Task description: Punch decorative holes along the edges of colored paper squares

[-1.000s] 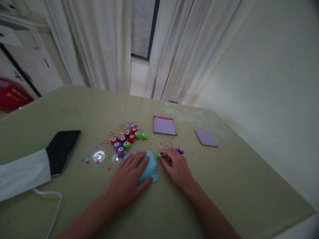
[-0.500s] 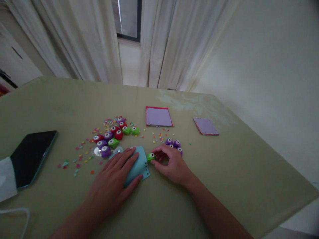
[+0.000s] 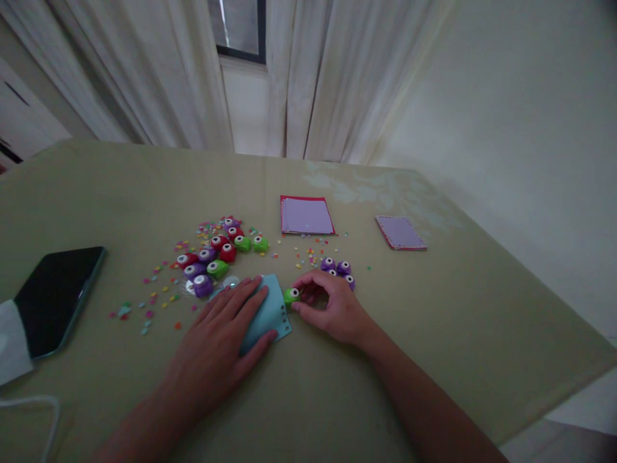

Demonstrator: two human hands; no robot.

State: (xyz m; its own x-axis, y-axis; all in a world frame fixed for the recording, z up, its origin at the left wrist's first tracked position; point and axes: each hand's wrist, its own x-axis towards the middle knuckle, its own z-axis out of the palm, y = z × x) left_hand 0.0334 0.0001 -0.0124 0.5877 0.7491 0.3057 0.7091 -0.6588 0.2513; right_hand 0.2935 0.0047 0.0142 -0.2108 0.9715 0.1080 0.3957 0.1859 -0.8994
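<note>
My left hand [image 3: 223, 335] lies flat with fingers stretched out on a light blue sheet of paper [image 3: 264, 321], covering much of it. Small punched holes run along the sheet's right edge. At that edge, thumb and fingers of my right hand [image 3: 332, 308] pinch a small green paper punch [image 3: 292, 296] with a round white knob. Whether the sheet is inside its slot is too small to tell. Just behind my right hand stand several purple punches [image 3: 343, 267]. Left of the sheet, a cluster of red punches [image 3: 228, 253], purple ones and green ones [image 3: 218, 269] stands close together.
Colourful paper bits [image 3: 164, 297] are scattered around the cluster. Lilac paper on a red sheet [image 3: 307, 217] lies behind, a smaller lilac stack [image 3: 402, 232] to the right. A black phone [image 3: 60, 299], a white mask-like sheet [image 3: 13, 341] and a white cable [image 3: 51, 424] lie left.
The view has turned right and down, so things on the table sit further left and higher. The green punch remains at the blue paper's edge, now showing more clearly between my right fingers.
</note>
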